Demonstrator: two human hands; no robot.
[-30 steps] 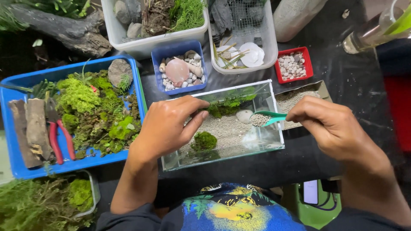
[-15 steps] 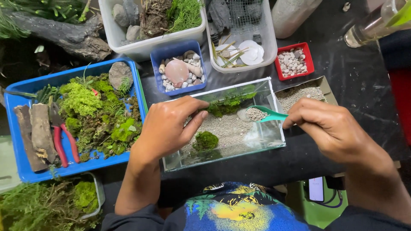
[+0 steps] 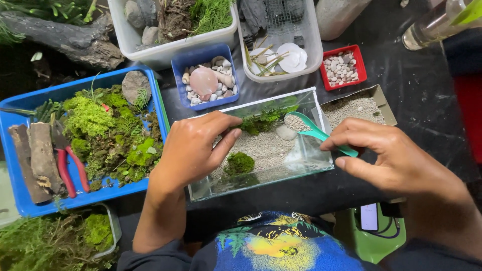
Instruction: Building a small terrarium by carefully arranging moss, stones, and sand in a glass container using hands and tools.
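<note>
The right hand is pinching the handle of a small teal scoop between thumb and fingers, closed on it, and the scoop is reaching leftward over the right wall of a clear glass tank, its bowl loaded with pale gravel and hanging above the far right part of the tank's sandy floor. The left hand is resting on the tank's left end, fingers together and laid over the far left rim, thumb curling along the wall (whether it is truly gripping the glass or only steadying it, I cannot tell). Inside the tank a round clump of green moss is sitting near the front, a flat pale stone is lying just below the scoop's bowl, and a strip of green plants is running along the far wall. Just right of the tank, touching it, a shallow cardboard tray of gravel is lying. Farther away a small red tub of pebbles and a blue tub of shells and stones are standing. To the left a large blue tray is holding moss, bark pieces and red-handled pliers.
</note>
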